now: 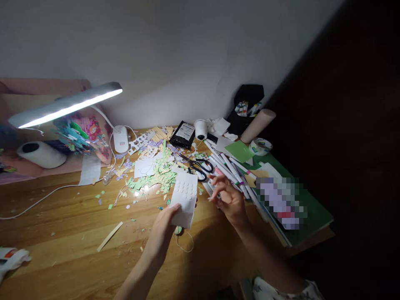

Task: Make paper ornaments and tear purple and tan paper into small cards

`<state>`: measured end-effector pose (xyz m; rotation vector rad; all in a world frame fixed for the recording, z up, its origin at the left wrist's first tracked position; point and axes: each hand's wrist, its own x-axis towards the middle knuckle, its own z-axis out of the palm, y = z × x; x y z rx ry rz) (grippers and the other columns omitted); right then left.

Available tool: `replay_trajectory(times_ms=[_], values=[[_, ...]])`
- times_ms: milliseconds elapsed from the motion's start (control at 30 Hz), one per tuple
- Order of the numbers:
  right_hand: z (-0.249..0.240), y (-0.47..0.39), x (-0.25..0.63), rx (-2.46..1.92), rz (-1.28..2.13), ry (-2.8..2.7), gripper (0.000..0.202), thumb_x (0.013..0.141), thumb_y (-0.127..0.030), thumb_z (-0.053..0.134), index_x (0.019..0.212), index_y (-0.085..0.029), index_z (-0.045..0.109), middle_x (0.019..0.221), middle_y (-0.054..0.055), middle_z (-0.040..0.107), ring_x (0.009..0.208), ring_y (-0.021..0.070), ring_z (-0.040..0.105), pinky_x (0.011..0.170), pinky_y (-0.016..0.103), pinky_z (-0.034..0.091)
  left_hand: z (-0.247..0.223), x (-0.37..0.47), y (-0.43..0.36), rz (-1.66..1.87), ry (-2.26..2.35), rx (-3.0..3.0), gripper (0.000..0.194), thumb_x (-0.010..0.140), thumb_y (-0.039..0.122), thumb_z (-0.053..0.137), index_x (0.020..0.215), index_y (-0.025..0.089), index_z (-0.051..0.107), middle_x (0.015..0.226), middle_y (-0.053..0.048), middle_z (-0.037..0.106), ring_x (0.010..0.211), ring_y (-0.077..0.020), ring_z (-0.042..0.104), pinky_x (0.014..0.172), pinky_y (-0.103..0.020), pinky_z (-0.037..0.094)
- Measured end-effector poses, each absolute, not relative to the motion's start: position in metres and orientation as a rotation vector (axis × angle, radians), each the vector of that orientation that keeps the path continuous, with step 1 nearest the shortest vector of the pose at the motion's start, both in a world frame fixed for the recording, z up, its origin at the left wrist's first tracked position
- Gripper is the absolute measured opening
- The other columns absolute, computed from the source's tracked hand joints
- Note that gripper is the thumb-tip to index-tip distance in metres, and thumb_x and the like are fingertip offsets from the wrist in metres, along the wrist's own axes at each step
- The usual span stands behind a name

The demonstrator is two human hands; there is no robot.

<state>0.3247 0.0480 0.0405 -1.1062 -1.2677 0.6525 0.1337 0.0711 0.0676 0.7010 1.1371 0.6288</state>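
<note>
My left hand [165, 221] grips a small white sheet of round adhesive dots [185, 196], thumb on its face and fingers behind it. The dots sit in rows on the sheet's upper half. To the right, my right hand [229, 200] is raised with thumb and index finger pinched together. A tiny pale thing may be at those fingertips, but I cannot make it out. Black-handled scissors [195, 164] lie just beyond both hands. Under the sheet's lower edge, a small green piece [178, 230] with a loop of thin string [189, 249] shows on the table.
Green, yellow and purple paper scraps [156, 171] cover the table's middle. White markers [231, 168] lie to the right, beside a green board [312, 208]. A lit lamp [71, 104] hangs over the left. A black package [182, 134] and a white thread cone [201, 129] stand near the wall.
</note>
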Motion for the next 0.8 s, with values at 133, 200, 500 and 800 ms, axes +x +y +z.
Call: replay_trajectory(times_ms=[133,200,500,800], values=[[0.035,0.055,0.333,-1.063,1.078,-0.942,0.026,0.070,-0.041,0.070,0.069,-0.021,0.053,0.095,0.004,0.056,0.090,0.0206,0.061,0.082,0.039,0.049,0.066,0.138,0.072,0.546,1.115,1.092,0.034,0.076,0.045,0.056,0.086,0.015,0.067,0.083,-0.004,0.064,0.077,-0.0178,0.054,0.066,-0.025,0.041],[0.034,0.056,0.337,-1.116,1.083,-0.913,0.027,0.069,-0.041,0.071,0.069,-0.020,0.055,0.087,0.003,0.059,0.079,0.0177,0.061,0.073,0.034,0.051,0.064,0.143,0.075,0.502,1.057,1.259,0.032,0.079,0.044,0.052,0.079,0.015,0.066,0.075,-0.003,0.063,0.071,-0.0169,0.053,0.063,-0.026,0.041],[0.024,0.068,0.362,-1.418,0.524,-0.632,0.026,0.066,-0.037,0.071,0.077,-0.018,0.058,0.072,-0.001,0.061,0.067,0.0134,0.059,0.065,0.028,0.048,0.057,0.152,0.111,0.629,0.996,1.663,0.026,0.086,0.037,0.045,0.099,0.017,0.056,0.096,-0.007,0.061,0.079,-0.0156,0.056,0.066,-0.026,0.043],[0.006,0.050,0.386,-1.586,0.269,-0.862,0.019,0.064,-0.027,0.074,0.072,-0.018,0.060,0.092,0.005,0.059,0.097,0.0206,0.055,0.086,0.037,0.045,0.032,0.074,0.056,0.545,1.293,1.836,0.018,0.086,0.032,0.048,0.077,0.019,0.057,0.073,-0.001,0.057,0.067,-0.0140,0.052,0.063,-0.026,0.039]])
